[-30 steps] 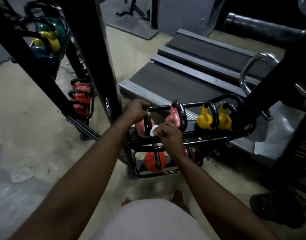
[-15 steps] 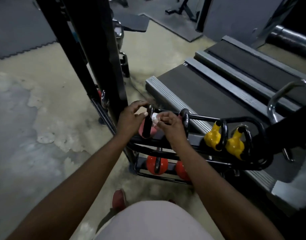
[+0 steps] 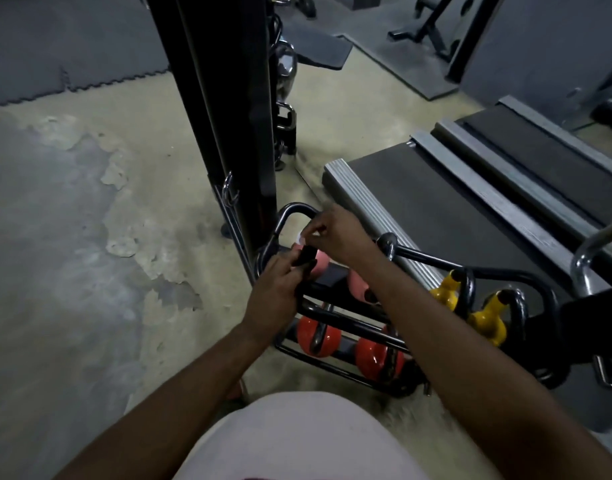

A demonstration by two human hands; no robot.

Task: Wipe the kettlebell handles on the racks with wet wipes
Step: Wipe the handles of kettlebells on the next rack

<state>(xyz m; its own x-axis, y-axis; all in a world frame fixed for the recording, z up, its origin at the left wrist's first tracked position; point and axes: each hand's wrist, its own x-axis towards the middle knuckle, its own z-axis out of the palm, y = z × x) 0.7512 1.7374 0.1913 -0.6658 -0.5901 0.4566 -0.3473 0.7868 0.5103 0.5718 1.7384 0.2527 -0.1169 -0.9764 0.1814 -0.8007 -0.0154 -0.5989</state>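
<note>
At the left end of the rack (image 3: 425,258), my left hand (image 3: 275,292) gripped the black handle (image 3: 306,256) of the pink kettlebell (image 3: 320,266) to steady it, while my right hand (image 3: 335,233) pinched the wet wipe (image 3: 301,238) against its top (mostly hidden under that hand), ready to rub.

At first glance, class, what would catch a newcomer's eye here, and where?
Mid-frame, the left hand grips the black handle of a pink kettlebell while the right hand pinches a white wipe above it. Yellow kettlebells stand to the right, red kettlebells on the tier below.
</note>
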